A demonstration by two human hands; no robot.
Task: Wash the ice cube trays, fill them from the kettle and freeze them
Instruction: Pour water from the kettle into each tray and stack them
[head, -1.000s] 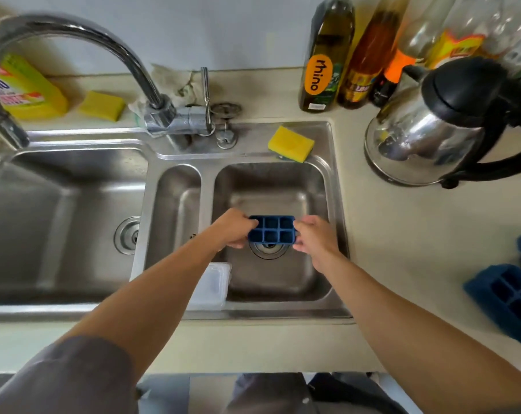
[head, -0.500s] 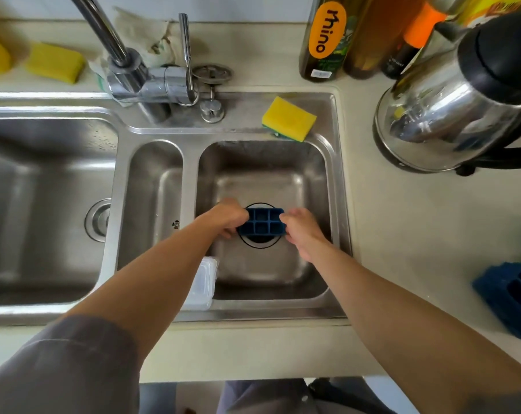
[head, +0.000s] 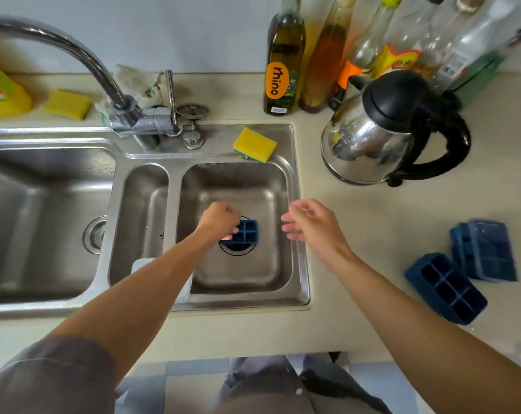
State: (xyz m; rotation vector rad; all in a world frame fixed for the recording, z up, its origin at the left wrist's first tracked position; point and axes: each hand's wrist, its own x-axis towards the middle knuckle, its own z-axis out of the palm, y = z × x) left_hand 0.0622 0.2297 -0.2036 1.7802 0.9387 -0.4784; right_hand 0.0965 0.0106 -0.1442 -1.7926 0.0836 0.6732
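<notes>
Your right hand (head: 311, 225) has let go of the tray (head: 247, 233) since half a second ago. It now hangs over the right rim of the basin (head: 238, 183), fingers (head: 293, 219) loose and spread, holding nothing. Your left hand (head: 220, 221) alone grips the tray's left end, fingers curled round it, cells up, over the drain (head: 238, 251).

You are in the washing step, and I judge it early: two more trays (head: 445, 286) wait on the desk (head: 372, 219) to the right, and the kettle (head: 381, 130) stands behind them. The tap (head: 83, 55) points over the left basin, and no water runs here.

The next move calls for something to scrub with — the sponge (head: 254, 144) on the sink ledge lies near your free hand — or for swinging the tap across. Hold the tray firm, since only one hand has it.
</notes>
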